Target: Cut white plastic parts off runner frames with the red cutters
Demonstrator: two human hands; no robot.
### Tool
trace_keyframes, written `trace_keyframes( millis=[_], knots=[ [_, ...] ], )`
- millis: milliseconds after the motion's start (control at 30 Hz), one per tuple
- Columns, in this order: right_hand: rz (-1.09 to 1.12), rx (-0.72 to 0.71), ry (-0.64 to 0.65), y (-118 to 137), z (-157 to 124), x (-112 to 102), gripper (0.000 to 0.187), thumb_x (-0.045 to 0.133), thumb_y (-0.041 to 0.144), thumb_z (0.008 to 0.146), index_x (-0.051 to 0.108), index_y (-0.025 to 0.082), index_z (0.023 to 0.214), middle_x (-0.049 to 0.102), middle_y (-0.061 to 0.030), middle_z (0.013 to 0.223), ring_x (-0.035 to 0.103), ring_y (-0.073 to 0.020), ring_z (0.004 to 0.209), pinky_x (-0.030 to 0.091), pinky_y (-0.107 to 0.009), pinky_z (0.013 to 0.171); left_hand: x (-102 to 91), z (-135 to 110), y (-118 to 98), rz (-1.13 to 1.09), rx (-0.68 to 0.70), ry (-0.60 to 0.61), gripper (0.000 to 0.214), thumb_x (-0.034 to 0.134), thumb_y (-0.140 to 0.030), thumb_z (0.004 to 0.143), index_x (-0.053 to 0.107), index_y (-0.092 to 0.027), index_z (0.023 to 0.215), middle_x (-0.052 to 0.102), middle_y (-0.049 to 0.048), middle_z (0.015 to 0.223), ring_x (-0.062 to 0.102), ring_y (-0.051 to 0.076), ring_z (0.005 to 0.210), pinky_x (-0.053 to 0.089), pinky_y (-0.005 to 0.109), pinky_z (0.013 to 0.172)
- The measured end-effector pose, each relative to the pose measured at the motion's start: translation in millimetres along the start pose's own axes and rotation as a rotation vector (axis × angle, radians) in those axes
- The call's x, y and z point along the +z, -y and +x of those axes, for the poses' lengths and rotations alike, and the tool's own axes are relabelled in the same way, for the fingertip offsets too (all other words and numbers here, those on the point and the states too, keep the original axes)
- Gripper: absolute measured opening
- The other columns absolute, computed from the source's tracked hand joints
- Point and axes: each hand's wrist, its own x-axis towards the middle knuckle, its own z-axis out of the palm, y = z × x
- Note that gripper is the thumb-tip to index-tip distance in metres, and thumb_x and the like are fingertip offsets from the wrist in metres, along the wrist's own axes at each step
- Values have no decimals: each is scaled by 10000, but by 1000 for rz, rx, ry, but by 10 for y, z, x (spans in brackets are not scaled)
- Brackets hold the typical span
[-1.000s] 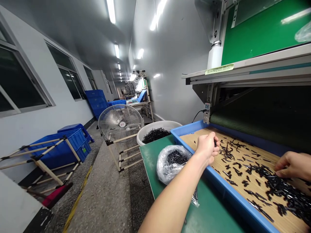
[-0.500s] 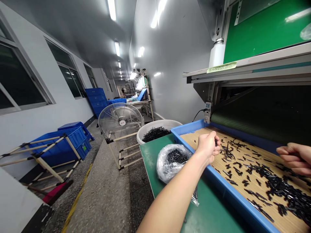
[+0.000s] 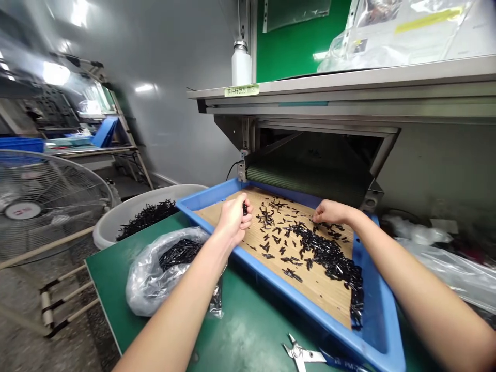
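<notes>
Left hand (image 3: pixel 233 219): clenched, pinching a small black part (image 3: pixel 245 208) above the tray's left side.
Right hand (image 3: pixel 329 212): open, fingertips at the far edge of the heaped black parts (image 3: pixel 325 253).
Tray: blue tray (image 3: pixel 209 190) lined with a slatted wooden mat (image 3: pixel 306 289).
Desk: green desk (image 3: pixel 248 336) bearing the tray, a clear plastic bag (image 3: pixel 155 284) of black parts and side cutters (image 3: pixel 300 355).
Beyond desk's left edge: white tub (image 3: pixel 116 227) of black parts.

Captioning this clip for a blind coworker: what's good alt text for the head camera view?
Two bare hands work over a blue tray of scattered small black pieces; the left hand pinches one, the right hand reaches toward the pile. A plastic bag of pieces lies on the green bench.
</notes>
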Motion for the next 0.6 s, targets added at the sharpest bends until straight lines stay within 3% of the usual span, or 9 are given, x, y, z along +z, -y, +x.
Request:
trace_keyframes(
  millis=[167, 300, 400, 500, 600],
  knots=[
    [-192, -16, 31, 43, -6, 18, 116, 781, 240, 658, 754, 189, 759, 667, -8, 683, 600, -174, 704, 440, -287, 686, 2, -17, -5, -1, 8, -8, 229, 527, -275, 920, 459, -170, 728, 452, -38, 583, 277, 17, 354, 114, 144, 335],
    [-251, 22, 4, 91, 22, 99, 171, 805, 212, 596, 726, 167, 741, 642, -26, 682, 570, -161, 667, 445, -294, 670, -13, -2, -6, -1, 13, 2, 216, 523, -267, 919, 462, -168, 737, 454, -40, 587, 282, 16, 359, 123, 143, 341],
    [-209, 17, 12, 96, 14, 149, 133, 777, 212, 561, 671, 158, 618, 572, -11, 592, 513, -147, 594, 397, -278, 601, -16, -12, -11, 5, 6, -15, 225, 518, -278, 926, 458, -171, 738, 450, -42, 582, 282, 15, 359, 113, 145, 347],
    [-82, -38, 58, 81, -68, 176, 257, 737, 315, 580, 552, 167, 479, 443, 2, 494, 393, -121, 502, 306, -289, 520, -5, -69, -18, -5, -27, -28, 239, 493, -287, 944, 452, -175, 737, 433, -45, 572, 270, 11, 353, 85, 154, 364],
    [106, -105, 89, 30, -146, 189, 395, 606, 567, 704, 547, 195, 584, 346, 12, 511, 270, -109, 464, 237, -307, 469, 7, -126, -17, -9, -47, -31, 258, 458, -265, 957, 455, -176, 715, 431, -29, 573, 266, 12, 354, 72, 178, 381]
  ],
)
